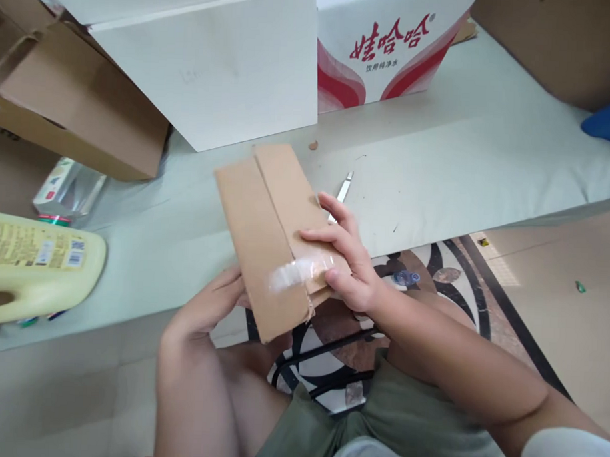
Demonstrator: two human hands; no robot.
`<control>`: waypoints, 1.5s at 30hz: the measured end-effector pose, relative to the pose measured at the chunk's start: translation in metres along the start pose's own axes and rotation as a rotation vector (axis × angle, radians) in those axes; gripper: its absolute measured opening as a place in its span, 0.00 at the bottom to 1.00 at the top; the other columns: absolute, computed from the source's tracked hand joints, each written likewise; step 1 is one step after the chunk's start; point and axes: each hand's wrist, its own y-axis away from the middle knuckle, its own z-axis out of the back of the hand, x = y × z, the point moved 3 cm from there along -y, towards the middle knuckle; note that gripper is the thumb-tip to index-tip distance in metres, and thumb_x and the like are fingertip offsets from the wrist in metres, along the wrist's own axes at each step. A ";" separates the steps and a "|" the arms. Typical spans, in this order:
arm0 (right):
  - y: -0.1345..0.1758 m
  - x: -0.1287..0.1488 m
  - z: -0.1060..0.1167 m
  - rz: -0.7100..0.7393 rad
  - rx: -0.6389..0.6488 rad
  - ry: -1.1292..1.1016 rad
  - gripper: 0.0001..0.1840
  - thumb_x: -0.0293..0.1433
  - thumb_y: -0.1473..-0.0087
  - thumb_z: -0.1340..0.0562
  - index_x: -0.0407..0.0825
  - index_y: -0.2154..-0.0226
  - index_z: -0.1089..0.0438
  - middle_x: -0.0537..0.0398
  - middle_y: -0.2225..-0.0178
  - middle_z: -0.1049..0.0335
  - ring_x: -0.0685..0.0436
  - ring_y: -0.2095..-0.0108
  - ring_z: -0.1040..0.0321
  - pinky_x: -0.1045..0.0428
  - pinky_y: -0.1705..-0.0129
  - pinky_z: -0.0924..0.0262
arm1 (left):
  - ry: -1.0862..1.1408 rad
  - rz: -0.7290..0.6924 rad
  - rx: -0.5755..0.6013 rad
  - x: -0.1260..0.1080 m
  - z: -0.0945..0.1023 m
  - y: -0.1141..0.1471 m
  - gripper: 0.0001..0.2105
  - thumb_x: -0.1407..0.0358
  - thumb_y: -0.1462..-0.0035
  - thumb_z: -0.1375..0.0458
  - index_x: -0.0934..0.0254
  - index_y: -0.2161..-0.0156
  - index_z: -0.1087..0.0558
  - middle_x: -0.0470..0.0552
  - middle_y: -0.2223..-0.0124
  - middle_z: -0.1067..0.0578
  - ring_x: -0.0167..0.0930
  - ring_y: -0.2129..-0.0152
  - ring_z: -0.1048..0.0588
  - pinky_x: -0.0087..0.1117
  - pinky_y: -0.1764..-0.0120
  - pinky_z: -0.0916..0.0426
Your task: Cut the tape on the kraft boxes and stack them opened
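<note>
A small brown cardboard box (272,221) is tilted between my two hands above the table's near edge. A seam runs along its upper face, and a strip of clear tape (296,273) crosses the seam near the close end. My left hand (225,292) grips the box's left side, its fingers partly hidden behind the cardboard. On the opposite side my right hand (351,257) is closed on the box, thumb by the tape and fingers over the top. Just beyond my right fingers lies a slim silver tool (344,186) with a pointed tip, partly covered.
White cartons, one plain (205,72) and one with red lettering (386,51), stand at the table's back. Brown boxes (84,94), a clear bottle (73,187) and a yellow jug (38,266) are on the left. Something blue (609,122) shows at right.
</note>
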 end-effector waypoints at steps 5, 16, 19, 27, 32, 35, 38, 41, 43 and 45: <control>-0.005 0.000 -0.009 0.032 0.221 -0.115 0.25 0.49 0.37 0.39 0.53 0.44 0.30 0.41 0.26 0.52 0.34 0.26 0.51 0.36 0.28 0.48 | -0.016 -0.048 -0.489 0.001 0.013 -0.007 0.17 0.57 0.57 0.33 0.62 0.61 0.18 0.55 0.60 0.16 0.46 0.60 0.18 0.53 0.54 0.22; -0.010 -0.007 -0.011 -0.098 0.152 -0.083 0.32 0.52 0.32 0.51 0.48 0.43 0.30 0.43 0.43 0.25 0.40 0.43 0.28 0.44 0.42 0.33 | -0.090 -0.806 -0.667 -0.012 0.033 0.007 0.22 0.70 0.46 0.41 0.38 0.52 0.18 0.31 0.45 0.19 0.35 0.44 0.24 0.43 0.37 0.35; -0.016 -0.026 0.012 -0.403 0.012 0.373 0.24 0.44 0.36 0.46 0.48 0.47 0.27 0.46 0.56 0.24 0.40 0.59 0.28 0.44 0.56 0.34 | -0.104 -0.797 -0.669 -0.013 0.031 0.007 0.22 0.70 0.45 0.41 0.37 0.52 0.18 0.31 0.45 0.19 0.33 0.44 0.25 0.42 0.37 0.36; -0.013 -0.052 0.026 -0.611 0.331 1.019 0.27 0.39 0.39 0.43 0.50 0.40 0.29 0.39 0.51 0.26 0.29 0.51 0.33 0.41 0.52 0.40 | -0.141 -0.748 -0.718 -0.013 0.027 0.007 0.22 0.72 0.44 0.40 0.38 0.52 0.18 0.32 0.45 0.18 0.32 0.44 0.24 0.41 0.37 0.36; -0.013 -0.050 0.026 -0.657 0.358 0.996 0.20 0.35 0.42 0.41 0.49 0.49 0.28 0.42 0.56 0.25 0.36 0.59 0.31 0.46 0.60 0.43 | -0.189 -0.669 -0.797 -0.016 0.019 0.010 0.20 0.71 0.44 0.40 0.44 0.51 0.17 0.39 0.44 0.18 0.35 0.44 0.24 0.43 0.37 0.35; -0.015 -0.046 0.029 -0.723 0.301 0.887 0.23 0.33 0.40 0.46 0.51 0.43 0.31 0.45 0.56 0.25 0.40 0.65 0.33 0.48 0.65 0.46 | -0.219 -0.664 -0.806 -0.017 0.016 0.011 0.18 0.70 0.43 0.40 0.50 0.50 0.17 0.42 0.43 0.19 0.36 0.43 0.25 0.44 0.36 0.35; -0.015 -0.035 0.035 -0.702 0.209 0.665 0.22 0.32 0.40 0.48 0.51 0.48 0.27 0.50 0.66 0.27 0.42 0.68 0.34 0.48 0.64 0.45 | -0.220 -0.679 -0.805 -0.017 0.015 0.010 0.18 0.69 0.43 0.41 0.52 0.50 0.17 0.43 0.43 0.19 0.36 0.43 0.25 0.44 0.36 0.36; -0.012 -0.010 0.045 -0.475 0.039 0.469 0.18 0.39 0.43 0.40 0.50 0.52 0.27 0.57 0.72 0.32 0.45 0.72 0.37 0.49 0.66 0.42 | -0.228 -0.679 -0.810 -0.016 0.014 0.009 0.18 0.69 0.43 0.41 0.53 0.50 0.17 0.43 0.43 0.19 0.37 0.43 0.25 0.45 0.36 0.36; -0.005 0.014 0.052 -0.233 -0.099 0.387 0.16 0.41 0.45 0.33 0.52 0.56 0.29 0.60 0.73 0.34 0.48 0.75 0.40 0.50 0.70 0.43 | -0.237 -0.668 -0.817 -0.017 0.013 0.008 0.17 0.68 0.43 0.41 0.54 0.51 0.16 0.44 0.43 0.19 0.38 0.43 0.25 0.46 0.36 0.36; 0.006 0.038 0.054 -0.026 -0.199 0.286 0.08 0.39 0.42 0.33 0.54 0.62 0.30 0.62 0.75 0.36 0.50 0.78 0.43 0.52 0.75 0.46 | -0.238 -0.657 -0.825 -0.019 0.011 0.008 0.17 0.68 0.43 0.42 0.55 0.52 0.16 0.45 0.44 0.18 0.38 0.43 0.25 0.47 0.36 0.36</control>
